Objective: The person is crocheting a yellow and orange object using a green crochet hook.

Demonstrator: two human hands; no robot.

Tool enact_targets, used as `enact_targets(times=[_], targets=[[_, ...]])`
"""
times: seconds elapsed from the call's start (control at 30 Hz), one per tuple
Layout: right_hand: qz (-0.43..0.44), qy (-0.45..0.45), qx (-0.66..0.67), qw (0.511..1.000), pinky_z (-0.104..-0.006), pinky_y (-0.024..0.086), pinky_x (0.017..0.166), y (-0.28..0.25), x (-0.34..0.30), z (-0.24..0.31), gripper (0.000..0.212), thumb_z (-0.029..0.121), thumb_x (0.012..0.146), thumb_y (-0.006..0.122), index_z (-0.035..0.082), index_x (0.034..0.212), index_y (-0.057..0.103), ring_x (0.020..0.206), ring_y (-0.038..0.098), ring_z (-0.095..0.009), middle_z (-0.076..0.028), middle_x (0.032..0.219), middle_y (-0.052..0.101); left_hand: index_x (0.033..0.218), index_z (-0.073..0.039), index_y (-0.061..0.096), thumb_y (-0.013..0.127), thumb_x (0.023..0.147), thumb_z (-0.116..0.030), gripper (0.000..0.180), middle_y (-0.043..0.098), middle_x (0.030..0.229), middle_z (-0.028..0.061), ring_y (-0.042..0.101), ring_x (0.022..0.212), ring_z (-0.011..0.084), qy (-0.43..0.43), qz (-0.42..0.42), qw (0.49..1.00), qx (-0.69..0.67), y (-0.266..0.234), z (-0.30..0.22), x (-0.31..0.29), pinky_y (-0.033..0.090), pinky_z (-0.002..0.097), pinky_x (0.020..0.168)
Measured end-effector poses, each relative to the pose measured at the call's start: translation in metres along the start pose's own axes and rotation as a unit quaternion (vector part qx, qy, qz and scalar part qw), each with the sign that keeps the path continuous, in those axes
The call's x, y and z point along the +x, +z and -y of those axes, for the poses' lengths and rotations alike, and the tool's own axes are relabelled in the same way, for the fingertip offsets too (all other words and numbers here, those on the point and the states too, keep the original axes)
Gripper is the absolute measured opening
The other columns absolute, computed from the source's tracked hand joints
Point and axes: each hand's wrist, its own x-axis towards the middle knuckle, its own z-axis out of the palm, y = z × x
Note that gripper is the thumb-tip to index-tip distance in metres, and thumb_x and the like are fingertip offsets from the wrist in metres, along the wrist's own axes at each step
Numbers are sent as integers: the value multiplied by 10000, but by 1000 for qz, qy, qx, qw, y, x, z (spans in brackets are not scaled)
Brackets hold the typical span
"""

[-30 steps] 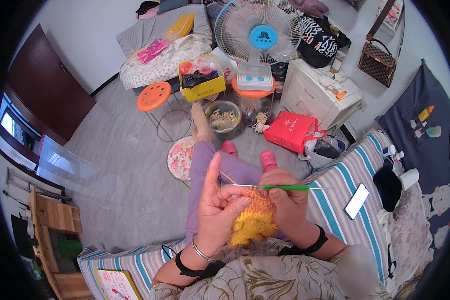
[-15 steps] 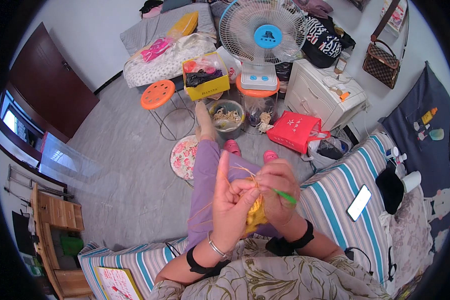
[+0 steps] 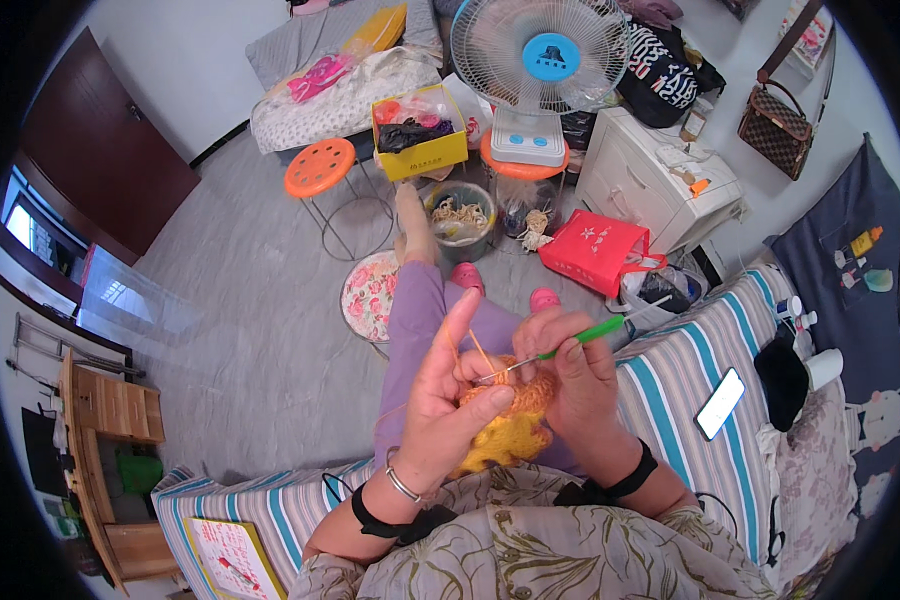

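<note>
Lower centre of the frame: the left hand (image 3: 442,402) pinches the yellow-orange crochet piece (image 3: 506,436) — the right hand's (image 3: 580,385) grip holds the green-handled hook (image 3: 598,330), now swung handle-up, so stitching seems under way.

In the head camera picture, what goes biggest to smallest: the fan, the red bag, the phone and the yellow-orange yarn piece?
1. Fan: largest.
2. Red bag and yellow-orange yarn piece: too alike to rank; the piece is partly covered and nearer the camera.
3. Phone: smallest.
</note>
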Motion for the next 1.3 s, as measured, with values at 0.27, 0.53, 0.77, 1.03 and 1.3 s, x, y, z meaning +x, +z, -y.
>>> enact_targets(times=[0.27, 0.53, 0.77, 1.03, 1.3], targets=[[27, -5, -1, 1000, -257, 398, 636, -5, 7, 11, 217, 219, 984, 429, 26, 912, 501, 677, 469, -127, -106, 847, 517, 1475, -58, 141, 560, 829, 38, 776, 536, 872, 11, 498, 796, 50, -11, 20, 1000, 5, -8, 7, -2, 413, 194, 748], [-24, 76, 73, 994, -267, 403, 630, -4, 4, 18, 265, 249, 988, 419, 18, 881, 492, 698, 477, -147, -106, 838, 509, 1456, -41, 204, 542, 843, 23, 703, 513, 863, 2, 491, 789, 49, 6, 21, 1000, -14, -5, 14, -3, 404, 184, 727], [-11, 4, 5, 1000, -265, 400, 639, -7, 1, 17, 213, 201, 980, 432, 18, 894, 497, 702, 472, -140, -91, 834, 506, 1453, -37, 209, 534, 844, 30, 693, 497, 852, -4, 488, 786, 48, 5, 3, 1000, -7, -1, 15, -3, 409, 183, 713], [-14, 38, 6, 999, -264, 361, 593, -6, 2, 24, 232, 252, 967, 462, 51, 853, 448, 660, 419, -162, -71, 758, 429, 1450, -31, 215, 530, 821, 75, 711, 504, 855, 3, 493, 769, 55, 6, 16, 1000, 0, 0, 16, -2, 412, 187, 708], [-45, 167, 203, 964, -273, 397, 649, -7, -3, 20, 253, 242, 979, 440, 24, 859, 485, 708, 476, -159, -81, 802, 491, 1422, -12, 282, 522, 851, 71, 625, 490, 876, 6, 489, 825, 62, 55, 17, 987, 147, 8, 11, 0, 405, 195, 759]])
